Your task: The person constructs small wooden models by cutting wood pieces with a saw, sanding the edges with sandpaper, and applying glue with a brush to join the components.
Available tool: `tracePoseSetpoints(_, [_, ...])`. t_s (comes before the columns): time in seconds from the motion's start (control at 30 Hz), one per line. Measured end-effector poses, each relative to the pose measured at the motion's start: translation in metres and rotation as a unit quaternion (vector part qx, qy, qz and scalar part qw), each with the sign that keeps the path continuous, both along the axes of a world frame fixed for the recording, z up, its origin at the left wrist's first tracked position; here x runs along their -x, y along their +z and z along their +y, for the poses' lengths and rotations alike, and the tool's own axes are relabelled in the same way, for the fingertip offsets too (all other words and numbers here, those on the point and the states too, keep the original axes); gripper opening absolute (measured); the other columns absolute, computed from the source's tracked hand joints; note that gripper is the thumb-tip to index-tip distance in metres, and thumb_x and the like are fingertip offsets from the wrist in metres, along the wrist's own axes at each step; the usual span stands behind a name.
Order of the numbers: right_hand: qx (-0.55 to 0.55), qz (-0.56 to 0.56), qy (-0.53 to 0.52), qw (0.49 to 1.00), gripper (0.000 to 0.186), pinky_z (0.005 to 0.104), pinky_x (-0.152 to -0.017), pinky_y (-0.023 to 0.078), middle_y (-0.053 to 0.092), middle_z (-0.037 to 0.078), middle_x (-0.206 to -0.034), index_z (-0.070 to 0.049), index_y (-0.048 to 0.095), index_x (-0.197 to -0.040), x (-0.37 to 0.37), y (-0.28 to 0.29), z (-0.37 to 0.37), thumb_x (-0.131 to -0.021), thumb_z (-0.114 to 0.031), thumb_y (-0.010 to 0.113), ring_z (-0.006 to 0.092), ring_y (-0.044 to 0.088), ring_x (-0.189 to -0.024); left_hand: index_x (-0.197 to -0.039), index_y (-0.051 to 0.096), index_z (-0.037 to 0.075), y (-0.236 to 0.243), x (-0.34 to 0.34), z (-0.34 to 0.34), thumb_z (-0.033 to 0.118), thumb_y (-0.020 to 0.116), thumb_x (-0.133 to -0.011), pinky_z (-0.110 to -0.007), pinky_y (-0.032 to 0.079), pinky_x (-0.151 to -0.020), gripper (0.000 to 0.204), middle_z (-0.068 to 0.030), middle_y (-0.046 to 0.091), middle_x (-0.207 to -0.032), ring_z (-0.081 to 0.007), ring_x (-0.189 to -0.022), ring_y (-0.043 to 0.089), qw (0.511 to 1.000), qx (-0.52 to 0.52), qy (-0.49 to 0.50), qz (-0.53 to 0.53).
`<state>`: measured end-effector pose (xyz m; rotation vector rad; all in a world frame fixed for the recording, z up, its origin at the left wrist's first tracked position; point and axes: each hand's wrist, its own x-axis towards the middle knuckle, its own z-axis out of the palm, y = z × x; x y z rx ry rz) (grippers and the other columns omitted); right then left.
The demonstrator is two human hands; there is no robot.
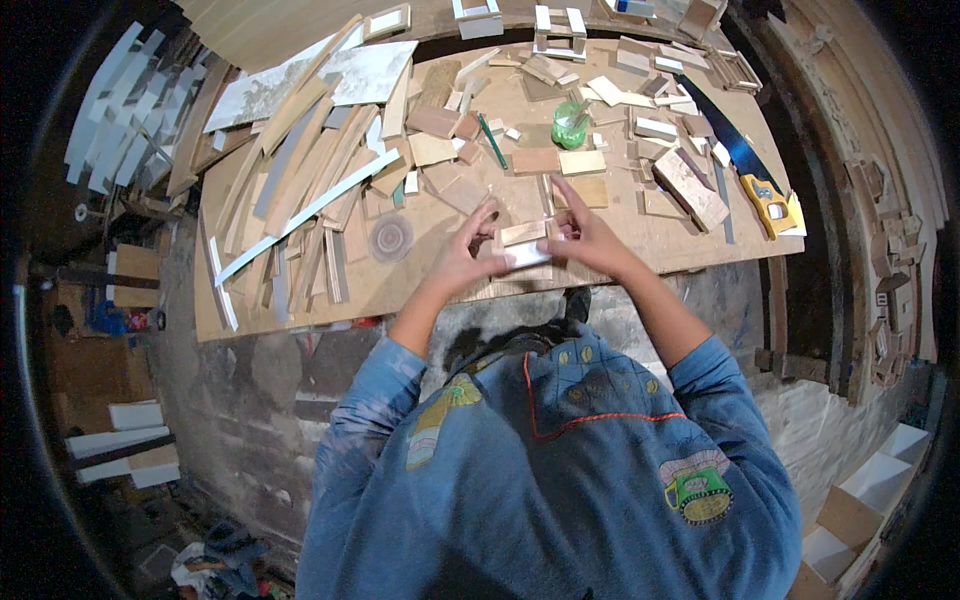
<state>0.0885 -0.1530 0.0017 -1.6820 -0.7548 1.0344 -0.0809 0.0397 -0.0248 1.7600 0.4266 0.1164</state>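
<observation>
A small block-like wooden piece (525, 246), with a white front face and a bare light-wood strip on top, is between my two hands at the bench's near edge. My left hand (468, 258) holds its left end, thumb against the white face and fingers curved behind. My right hand (592, 243) holds the right end with the thumb, its index finger raised and pointing away. What the other fingers touch behind the piece is hidden. Beyond my hands lie a brown wooden block (535, 161) and a pale one (583, 163).
Wood offcuts cover the workbench (380, 285). Long strips (300, 190) are heaped at left. A green pen-like stick (492, 141) lies near a green cup (570, 127) of glue-like or paint-like contents. A handsaw (765, 200) with a yellow handle rests at the right edge.
</observation>
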Motion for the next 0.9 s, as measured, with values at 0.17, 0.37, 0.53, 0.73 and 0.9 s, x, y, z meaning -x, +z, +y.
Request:
tracePoseSetpoints(0.17, [0.134,0.097,0.055,0.985,0.093,0.0343,-0.069,0.054,0.058,0.011,-0.117,-0.015,0.025,-0.152,-0.029,0.045,0.016,-0.081,-0.063,0.06,0.0162,0.061,-0.081,-0.145,0.041,0.015,0.035,-0.016,0.012,0.064,0.047,-0.09,-0.03,0.052,-0.084,0.074,-0.0059,0.06,-0.112,-0.018,-0.095,0.063,0.961,0.191,-0.056,0.191])
tracePoseSetpoints(0.37, [0.182,0.076,0.212,0.957,0.103,0.0352,-0.067,0.057,0.057,0.013,-0.107,-0.015,0.022,-0.153,-0.056,0.069,0.037,-0.075,-0.067,0.063,0.0189,0.063,-0.078,-0.143,0.04,0.008,0.047,-0.02,0.0,0.051,0.056,-0.091,-0.035,0.054,-0.089,0.069,-0.0114,0.058,-0.126,-0.021,-0.105,0.063,0.924,0.346,-0.088,0.14])
tracePoseSetpoints(0.53, [0.214,0.039,0.261,0.94,0.102,0.0381,-0.07,0.058,0.056,0.016,-0.105,-0.016,0.025,-0.152,-0.065,0.075,0.054,-0.075,-0.074,0.059,0.0228,0.065,-0.079,-0.137,0.042,0.002,0.02,-0.029,0.004,0.043,0.067,-0.087,-0.039,0.054,-0.09,0.07,-0.0141,0.061,-0.118,-0.0232,-0.103,0.064,0.906,0.389,-0.108,0.123])
tracePoseSetpoints(0.73, [0.191,-0.034,0.132,0.972,0.09,0.033,-0.068,0.053,0.066,0.013,-0.095,-0.009,0.058,-0.128,-0.098,0.084,0.042,-0.076,-0.082,0.049,0.0196,0.064,-0.08,-0.141,0.038,-0.002,0.036,-0.032,-0.01,0.045,0.071,-0.078,-0.052,0.044,-0.102,0.085,-0.0236,0.053,-0.13,-0.0372,-0.114,0.057,0.822,0.559,-0.109,-0.014])
tracePoseSetpoints(0.9, [0.054,-0.061,-0.069,0.994,0.049,0.0291,-0.057,0.05,0.065,0.006,-0.075,-0.005,0.072,-0.103,-0.142,0.058,0.022,-0.083,-0.05,0.068,0.0129,0.058,-0.06,-0.146,0.03,-0.001,0.045,-0.03,-0.013,0.051,0.073,-0.071,-0.057,0.036,-0.109,0.101,-0.0244,0.042,-0.14,-0.0444,-0.128,0.045,0.807,0.579,-0.07,-0.087])
